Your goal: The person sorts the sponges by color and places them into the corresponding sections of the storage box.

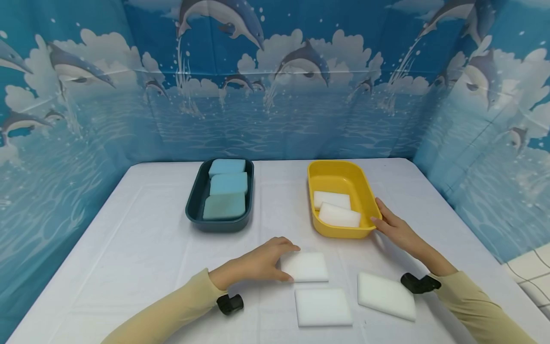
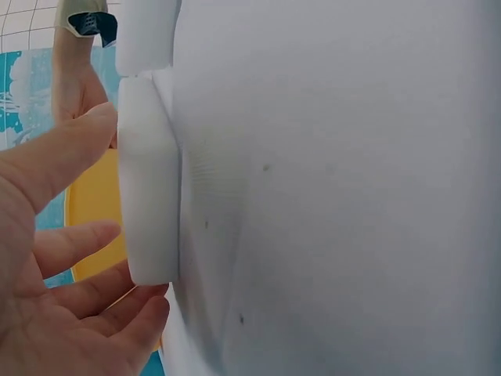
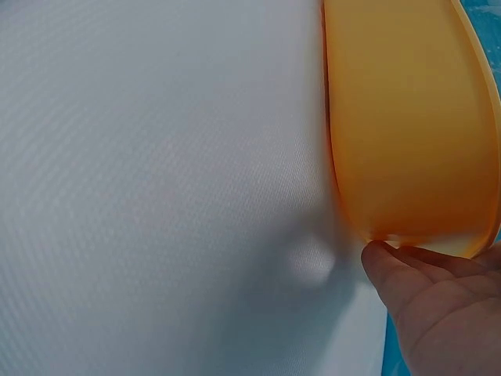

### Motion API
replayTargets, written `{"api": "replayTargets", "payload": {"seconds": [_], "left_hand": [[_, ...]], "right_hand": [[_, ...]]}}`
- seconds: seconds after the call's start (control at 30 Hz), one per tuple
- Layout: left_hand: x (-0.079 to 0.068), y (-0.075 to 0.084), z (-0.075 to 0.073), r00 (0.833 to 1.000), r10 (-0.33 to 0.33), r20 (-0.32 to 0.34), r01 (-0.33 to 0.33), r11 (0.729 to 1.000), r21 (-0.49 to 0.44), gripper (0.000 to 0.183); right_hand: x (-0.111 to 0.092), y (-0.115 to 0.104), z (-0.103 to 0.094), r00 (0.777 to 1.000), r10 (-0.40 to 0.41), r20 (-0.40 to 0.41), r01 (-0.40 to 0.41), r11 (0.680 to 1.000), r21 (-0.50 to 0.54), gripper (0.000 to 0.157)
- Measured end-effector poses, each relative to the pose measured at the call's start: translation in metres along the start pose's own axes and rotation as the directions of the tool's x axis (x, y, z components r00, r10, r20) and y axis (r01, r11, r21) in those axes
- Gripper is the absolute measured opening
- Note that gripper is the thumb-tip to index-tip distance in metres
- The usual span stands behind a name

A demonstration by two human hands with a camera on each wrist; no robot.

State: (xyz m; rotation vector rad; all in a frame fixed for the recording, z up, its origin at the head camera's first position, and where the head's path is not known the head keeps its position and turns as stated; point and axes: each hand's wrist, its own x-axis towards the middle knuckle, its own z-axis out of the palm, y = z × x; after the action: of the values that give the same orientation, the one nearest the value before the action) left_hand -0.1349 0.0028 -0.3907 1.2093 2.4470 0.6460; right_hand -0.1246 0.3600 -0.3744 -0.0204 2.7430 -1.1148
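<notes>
My left hand (image 1: 268,260) reaches over the left end of a white sponge block (image 1: 306,266), thumb at its near edge and fingers at its far edge. In the left wrist view, the relaxed fingers (image 2: 94,290) lie close around the block (image 2: 149,188), with a gap at the palm. My right hand (image 1: 399,231) holds the near right corner of a yellow basin (image 1: 345,232), its thumb at the rim. Two white sponges (image 1: 339,215) lie inside the basin's near half. The right wrist view has the right hand (image 3: 438,305) against the basin's wall (image 3: 415,141).
Two more white sponges (image 1: 323,307) (image 1: 386,295) lie near the front of the white-clothed table (image 1: 142,267). At the back left stands a dark green basin (image 1: 223,226) with three blue-green sponges (image 1: 227,184). A dolphin-print curtain (image 1: 275,114) surrounds the table.
</notes>
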Motion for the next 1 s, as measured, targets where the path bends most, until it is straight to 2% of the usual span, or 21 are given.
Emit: {"api": "replayTargets", "payload": {"seconds": [0.43,0.67,1.0], "left_hand": [[0.0014,0.0000,0.0073,1.000,0.026,-0.008,-0.026,0.999,0.028,0.072],[0.0007,0.0008,0.0085,0.999,0.035,-0.029,-0.033,0.997,0.066,0.068],[-0.0005,0.0005,0.0079,0.999,0.021,-0.036,-0.019,0.998,0.064,0.066]], "right_hand": [[-0.0015,0.0016,0.0008,1.000,0.001,-0.010,-0.001,1.000,-0.004,0.077],[-0.0005,0.0032,0.0014,1.000,0.003,-0.015,-0.004,1.000,-0.007,0.077],[0.0008,0.0047,0.0027,1.000,0.008,-0.015,-0.008,1.000,-0.006,0.078]]}}
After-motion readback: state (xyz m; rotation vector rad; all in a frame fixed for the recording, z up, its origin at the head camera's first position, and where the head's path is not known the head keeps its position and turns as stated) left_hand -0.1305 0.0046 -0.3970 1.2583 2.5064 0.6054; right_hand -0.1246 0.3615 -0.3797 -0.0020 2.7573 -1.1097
